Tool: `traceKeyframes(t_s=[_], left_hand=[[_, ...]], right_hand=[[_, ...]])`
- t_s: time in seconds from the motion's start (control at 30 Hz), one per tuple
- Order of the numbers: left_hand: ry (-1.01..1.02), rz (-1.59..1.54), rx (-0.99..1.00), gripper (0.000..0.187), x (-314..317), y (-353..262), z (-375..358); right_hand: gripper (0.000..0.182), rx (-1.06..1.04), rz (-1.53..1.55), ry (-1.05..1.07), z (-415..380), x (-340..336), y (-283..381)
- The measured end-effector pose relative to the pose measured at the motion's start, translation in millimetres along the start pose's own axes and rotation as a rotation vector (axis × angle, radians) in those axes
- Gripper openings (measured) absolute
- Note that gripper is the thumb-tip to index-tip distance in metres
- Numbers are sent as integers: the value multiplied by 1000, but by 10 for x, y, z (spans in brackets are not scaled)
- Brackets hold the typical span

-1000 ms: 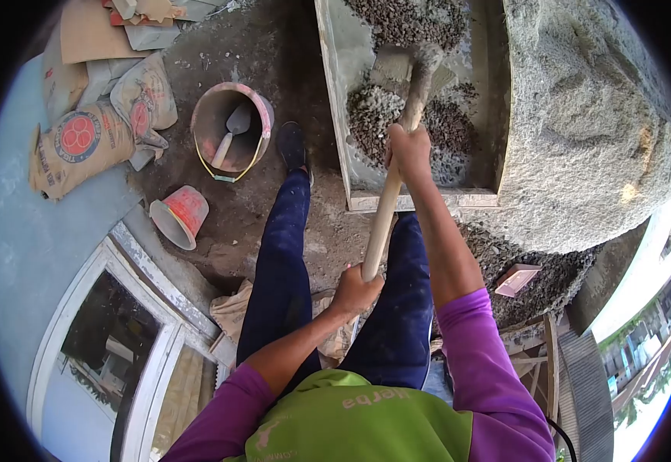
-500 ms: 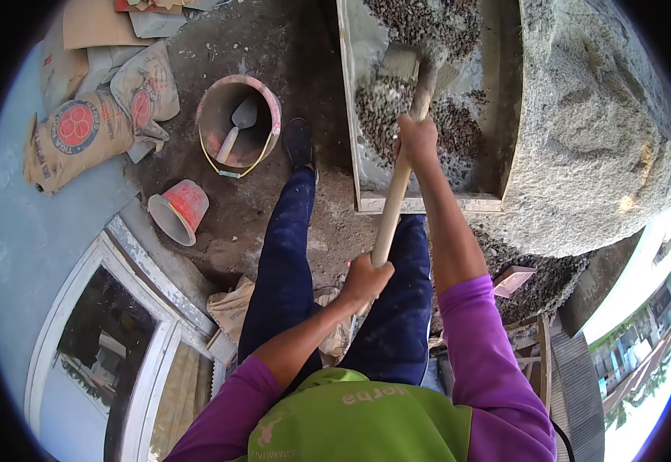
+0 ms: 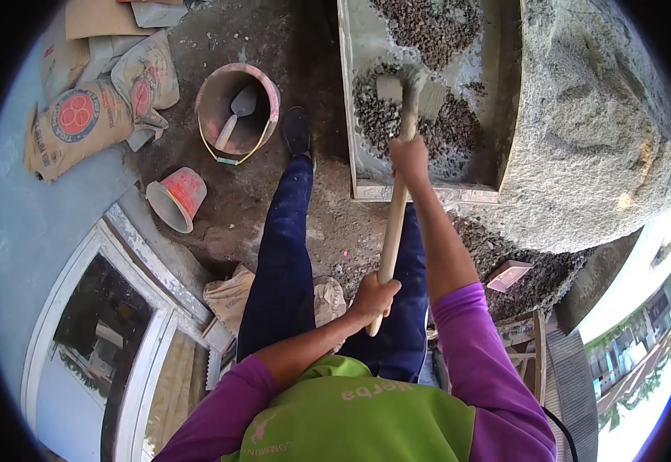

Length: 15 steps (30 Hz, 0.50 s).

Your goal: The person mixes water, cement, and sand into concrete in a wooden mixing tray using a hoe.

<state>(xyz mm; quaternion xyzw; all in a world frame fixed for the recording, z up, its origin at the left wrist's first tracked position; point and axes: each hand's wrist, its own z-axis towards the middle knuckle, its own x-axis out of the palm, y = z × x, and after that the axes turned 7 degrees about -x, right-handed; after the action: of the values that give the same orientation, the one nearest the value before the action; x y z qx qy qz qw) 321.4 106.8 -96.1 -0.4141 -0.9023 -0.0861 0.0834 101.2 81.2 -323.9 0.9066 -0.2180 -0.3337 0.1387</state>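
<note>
Both my hands are wrapped round the wooden handle of a hoe (image 3: 394, 231). My right hand (image 3: 410, 158) grips it high up, close to the head, and my left hand (image 3: 374, 299) holds it near the butt end, in front of my thighs. The hoe's metal blade (image 3: 431, 100) rests in a pile of wet gravel (image 3: 459, 127) inside a shallow mixing trough (image 3: 514, 115). Grey slurry coats the trough's bottom around the stones, and a second gravel heap (image 3: 432, 31) lies at its far end. Part of the blade is buried or smeared with mix.
A large sand pile (image 3: 589, 146) borders the trough on the right. Left of my feet stand a bucket (image 3: 270, 115) with a trowel (image 3: 235, 115) inside and a tipped smaller red bucket (image 3: 184, 192). Cement bags (image 3: 81, 127) lie by the wall. A white-framed window (image 3: 66, 308) is at lower left.
Both hands have drawn the hoe toward my body, and its blade has come nearer through the gravel. The handle now stands a little more upright in view. My grip is unchanged.
</note>
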Motion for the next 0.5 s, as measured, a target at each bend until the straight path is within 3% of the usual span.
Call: traceKeyframes(t_s=[0.1,0.23,0.37,0.5], left_hand=[[41,-50,-34,22,-28,92,-270],[36,79,114,26,111,-245,-404],[78,51,299,24,213,-1247,194],[86,-44,221,21,249,-1326,200]], right_hand=[[45,-41,71,45,-341,-82,40],[34,-108,287,-4,-538,-746,882],[32,-321,121,-50,246,-1191,1807],[37,-185,104,17,731,-736,1494]])
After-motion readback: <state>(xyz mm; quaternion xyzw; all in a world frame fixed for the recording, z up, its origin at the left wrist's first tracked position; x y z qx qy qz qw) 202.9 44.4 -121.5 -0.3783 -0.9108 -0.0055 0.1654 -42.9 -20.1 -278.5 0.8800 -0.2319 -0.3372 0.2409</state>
